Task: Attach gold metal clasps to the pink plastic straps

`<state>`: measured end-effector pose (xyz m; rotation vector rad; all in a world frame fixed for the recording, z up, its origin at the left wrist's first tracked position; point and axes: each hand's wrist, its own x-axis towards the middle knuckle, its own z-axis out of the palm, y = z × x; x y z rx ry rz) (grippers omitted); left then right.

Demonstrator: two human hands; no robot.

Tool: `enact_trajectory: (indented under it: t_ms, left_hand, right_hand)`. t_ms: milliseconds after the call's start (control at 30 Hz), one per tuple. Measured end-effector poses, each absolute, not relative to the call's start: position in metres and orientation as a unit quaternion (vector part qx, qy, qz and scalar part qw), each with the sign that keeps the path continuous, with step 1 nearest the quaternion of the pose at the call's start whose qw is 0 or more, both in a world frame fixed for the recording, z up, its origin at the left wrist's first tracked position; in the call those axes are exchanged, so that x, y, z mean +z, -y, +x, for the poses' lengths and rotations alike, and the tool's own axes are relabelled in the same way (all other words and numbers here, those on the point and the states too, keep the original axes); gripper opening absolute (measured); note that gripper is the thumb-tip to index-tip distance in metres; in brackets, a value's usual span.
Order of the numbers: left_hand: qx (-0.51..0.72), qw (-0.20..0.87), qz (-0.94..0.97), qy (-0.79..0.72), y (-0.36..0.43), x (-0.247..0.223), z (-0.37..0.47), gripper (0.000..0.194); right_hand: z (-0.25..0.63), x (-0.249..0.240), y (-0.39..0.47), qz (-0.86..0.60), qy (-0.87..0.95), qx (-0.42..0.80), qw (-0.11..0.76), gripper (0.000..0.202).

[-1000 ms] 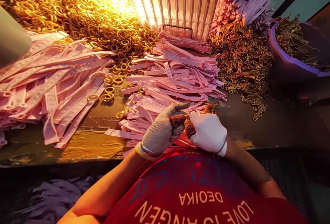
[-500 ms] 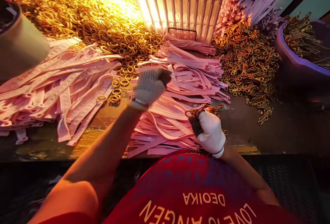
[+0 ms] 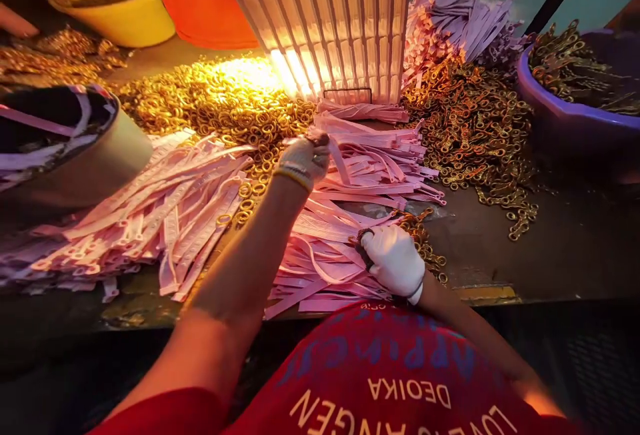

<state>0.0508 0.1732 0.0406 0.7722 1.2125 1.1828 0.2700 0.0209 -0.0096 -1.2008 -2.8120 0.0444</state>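
Observation:
My left hand (image 3: pixel 306 158), in a light knit glove with dark fingertips, is pinched closed above the upper strap bundle. A pink strap (image 3: pixel 340 163) hangs down from its fingers. Nearer my body, my right hand (image 3: pixel 396 260), in a white glove with dark fingertips, is closed over the edge of the lower pile of pink straps (image 3: pixel 320 241). What lies inside its fingers is hidden. Beside that hand is a small heap of brass snap hooks (image 3: pixel 425 238). Loose brass rings (image 3: pixel 247 198) lie to the left of my left forearm.
A large heap of brass rings (image 3: pixel 200 98) is at the back left, and snap hooks (image 3: pixel 470 121) pile up at the right. More pink straps (image 3: pixel 165 215) spread leftwards beside a pale bucket (image 3: pixel 125 165). A ribbed plastic panel (image 3: pixel 340 28) and a purple basin (image 3: pixel 565 105) stand behind.
The view has shifted, bringing yellow and red containers in at the back left. My left hand has turned at the wrist over the straps. My right hand has dipped closer to the lower pile.

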Motion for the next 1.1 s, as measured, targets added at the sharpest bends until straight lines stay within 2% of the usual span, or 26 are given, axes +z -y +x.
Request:
enact_trajectory:
  t_ms: [67, 167, 200, 233, 300, 567, 733, 900, 967, 1100]
  left_hand:
    - [0.515, 0.611, 0.310, -0.515, -0.142, 0.058, 0.049, 0.034]
    - [0.560, 0.648, 0.256, -0.447, -0.087, 0.070, 0.055, 0.009]
    - [0.563, 0.647, 0.268, -0.440, -0.071, 0.069, 0.060, 0.008]
    - [0.555, 0.647, 0.286, -0.438, -0.056, 0.066, 0.065, 0.016]
    - [0.531, 0.650, 0.313, -0.445, -0.033, 0.057, 0.078, 0.027]
    - [0.488, 0.691, 0.326, -0.423, -0.002, 0.054, 0.100, 0.028]
    - [0.426, 0.743, 0.332, -0.396, 0.001, 0.072, 0.096, 0.032]
    - [0.479, 0.713, 0.323, -0.398, -0.001, 0.092, 0.098, 0.027]
    - [0.490, 0.679, 0.352, -0.418, 0.000, 0.095, 0.099, 0.026]
    - [0.439, 0.591, 0.455, -0.501, 0.003, 0.080, 0.102, 0.025]
  right_hand:
    - [0.274, -0.011, -0.023, -0.416, 0.904, 0.054, 0.076, 0.012]
    - [0.282, -0.007, -0.027, -0.422, 0.854, 0.153, 0.263, 0.017]
    - [0.284, -0.004, -0.027, -0.401, 0.834, 0.188, 0.330, 0.020]
    - [0.286, 0.000, -0.027, -0.373, 0.818, 0.216, 0.382, 0.020]
    - [0.286, 0.009, -0.026, -0.322, 0.809, 0.250, 0.423, 0.017]
    - [0.275, -0.004, -0.019, -0.316, 0.822, 0.307, 0.362, 0.016]
    - [0.274, -0.014, -0.013, -0.311, 0.897, 0.187, 0.251, 0.013]
    - [0.268, -0.013, -0.008, -0.305, 0.930, 0.130, 0.157, 0.003]
    - [0.271, -0.010, -0.005, -0.296, 0.926, 0.146, 0.183, 0.005]
    - [0.292, 0.006, 0.002, -0.339, 0.871, 0.180, 0.308, 0.016]
